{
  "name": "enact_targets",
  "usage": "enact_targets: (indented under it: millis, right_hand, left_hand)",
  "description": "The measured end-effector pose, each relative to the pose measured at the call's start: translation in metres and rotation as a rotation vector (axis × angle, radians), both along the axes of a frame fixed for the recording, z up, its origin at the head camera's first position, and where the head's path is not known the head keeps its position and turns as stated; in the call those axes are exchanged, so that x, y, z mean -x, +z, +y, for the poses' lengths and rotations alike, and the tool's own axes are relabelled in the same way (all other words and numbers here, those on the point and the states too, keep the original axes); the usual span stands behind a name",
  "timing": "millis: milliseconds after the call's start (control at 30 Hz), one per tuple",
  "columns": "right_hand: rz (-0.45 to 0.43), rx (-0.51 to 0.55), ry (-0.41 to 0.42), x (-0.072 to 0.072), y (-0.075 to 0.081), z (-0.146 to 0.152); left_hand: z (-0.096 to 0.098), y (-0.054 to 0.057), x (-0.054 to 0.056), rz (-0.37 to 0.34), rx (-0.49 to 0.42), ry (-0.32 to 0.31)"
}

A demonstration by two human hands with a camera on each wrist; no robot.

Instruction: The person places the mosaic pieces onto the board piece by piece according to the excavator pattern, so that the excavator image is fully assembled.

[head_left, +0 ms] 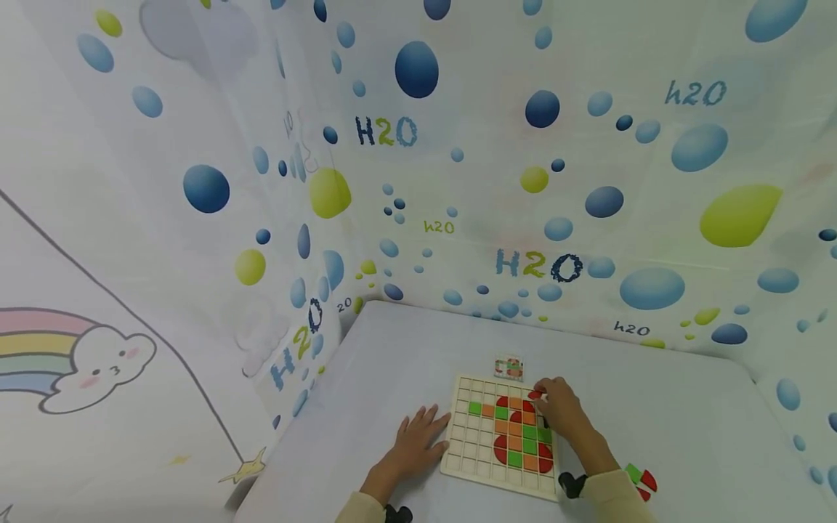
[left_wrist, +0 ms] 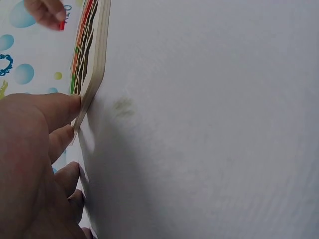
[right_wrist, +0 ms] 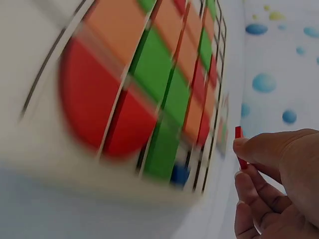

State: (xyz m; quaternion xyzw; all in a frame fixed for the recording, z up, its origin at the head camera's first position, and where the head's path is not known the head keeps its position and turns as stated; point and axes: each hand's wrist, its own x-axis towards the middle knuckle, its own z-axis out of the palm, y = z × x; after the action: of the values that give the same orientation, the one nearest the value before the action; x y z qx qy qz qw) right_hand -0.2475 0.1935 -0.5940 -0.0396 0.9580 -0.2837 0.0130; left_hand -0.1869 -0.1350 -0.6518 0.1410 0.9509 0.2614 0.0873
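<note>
A pale wooden grid board (head_left: 469, 459) lies on the table, with red, orange and green pieces set in its cells. My right hand (head_left: 564, 410) is above the board's far right corner. Between its thumb and index finger it pinches a small red piece (right_wrist: 242, 162), seen edge-on in the right wrist view. A dark blue piece (right_wrist: 180, 174) sits near the board's right edge beside a green square (right_wrist: 162, 152). My left hand (head_left: 417, 439) lies with spread fingers at the left side, its thumb and index fingertips against the board's edge (left_wrist: 99, 64).
Just behind the board is a small card (head_left: 508, 368) printed with a coloured pattern. Loose pieces, a green one (head_left: 634, 473) and two red ones (head_left: 649, 479), lie on the white table (head_left: 693, 428) by the right sleeve. Sheets with blue and lime dots (head_left: 471, 196) stand around the table.
</note>
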Motion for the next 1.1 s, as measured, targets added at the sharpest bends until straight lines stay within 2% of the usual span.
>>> enact_targets:
  millis: [133,267,367,467,700,767,967,1100]
  right_hand:
    - [0.052,0.048,0.113,0.007,-0.002,-0.031]
    - [0.118,0.1,0.221,0.01,-0.005,-0.061]
    - [0.141,0.108,0.27,0.01,-0.009,-0.079]
    - [0.147,0.073,0.296,0.01,-0.014,-0.094]
    - [0.237,-0.027,0.355,0.008,-0.023,-0.116]
    - [0.24,-0.036,0.364,0.006,-0.025,-0.119]
    - [0.207,-0.062,0.373,0.003,-0.029,-0.123]
    - [0.187,-0.081,0.372,0.004,-0.029,-0.123]
  left_hand:
    - [0.0,-0.006,0.002,0.001,-0.005,0.004]
    - [0.001,-0.004,0.0,0.0,-0.028,0.006]
    - [0.001,-0.002,0.0,0.005,-0.048,-0.002]
    - [0.001,0.001,-0.001,0.012,-0.051,-0.017]
    - [-0.001,0.013,-0.006,0.041,-0.086,-0.051]
    - [-0.002,0.012,-0.006,0.037,-0.088,-0.051]
    - [-0.002,-0.001,-0.001,0.047,-0.042,-0.032]
    - [-0.002,0.001,-0.002,0.047,-0.047,-0.033]
